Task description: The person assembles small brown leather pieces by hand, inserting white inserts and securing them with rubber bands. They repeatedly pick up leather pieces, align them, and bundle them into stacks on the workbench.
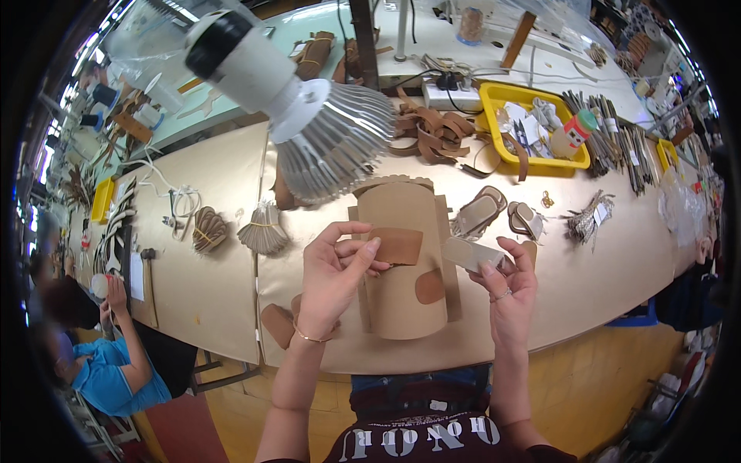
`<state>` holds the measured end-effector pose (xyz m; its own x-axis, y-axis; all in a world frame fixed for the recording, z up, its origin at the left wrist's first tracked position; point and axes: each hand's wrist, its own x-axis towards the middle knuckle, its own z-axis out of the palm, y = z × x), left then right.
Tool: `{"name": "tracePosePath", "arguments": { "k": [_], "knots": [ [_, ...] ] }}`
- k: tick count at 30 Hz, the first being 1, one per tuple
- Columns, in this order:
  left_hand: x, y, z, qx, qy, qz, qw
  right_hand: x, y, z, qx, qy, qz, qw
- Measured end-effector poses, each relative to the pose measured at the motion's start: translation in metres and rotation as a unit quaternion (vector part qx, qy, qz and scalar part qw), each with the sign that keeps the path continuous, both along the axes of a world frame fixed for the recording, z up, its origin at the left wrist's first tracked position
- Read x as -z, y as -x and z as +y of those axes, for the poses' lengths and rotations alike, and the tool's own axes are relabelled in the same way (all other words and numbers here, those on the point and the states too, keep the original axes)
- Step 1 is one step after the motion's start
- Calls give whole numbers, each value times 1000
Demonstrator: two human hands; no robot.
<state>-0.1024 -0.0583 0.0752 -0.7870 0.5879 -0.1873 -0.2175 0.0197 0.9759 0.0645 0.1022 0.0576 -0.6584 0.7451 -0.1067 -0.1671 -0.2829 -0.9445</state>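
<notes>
Left hand (pixel 333 272) raised over the near edge of the table (pixel 208 255), thumb and fingers pinching the left end of a small brown leather patch (pixel 397 245); patch sits against the front of a tall tan cardboard form (pixel 401 266) that stands on the table between both hands. Oval brown leather piece (pixel 430 286) lies lower on the same form, apart from the patch. Right hand (pixel 509 289), ring on one finger, closed around a pale flat strip (pixel 471 253) held just right of the form, thumb pressed on top. More brown oval cutouts (pixel 276 322) on the table below the left wrist, partly hidden. Further out: sandal soles (pixel 478 212) in pairs right of the form, bundle of pale strips (pixel 262 229) and a darker bundle (pixel 208 229) to the left. Lamp with finned metal head (pixel 324 131) hangs over the middle of the table, blocking the view behind it. Beyond that, heap of brown leather straps (pixel 432 131), yellow tray (pixel 490 96) holding a glue bottle (pixel 571 133) and tools. Far left, another person in a blue top (pixel 116 378) sits at the same table
</notes>
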Motion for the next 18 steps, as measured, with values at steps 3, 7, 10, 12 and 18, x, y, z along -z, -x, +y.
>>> {"name": "tracePosePath", "arguments": {
  "k": [3,7,10,12,18],
  "knots": [
    [4,-1,1,-2,12,11,1000,3,1,1,-19,7,-1,1000],
    [5,-3,3,-10,8,15,1000,5,2,2,-34,14,6,999],
    [3,-3,4,-10,0,6,1000,4,3,2,-38,19,10,999],
    [2,-4,4,-6,-3,0,1000,3,4,2,-35,26,14,999],
    [-2,-3,1,11,-6,-16,1000,-1,5,3,-23,25,2,999]
  ]
}}
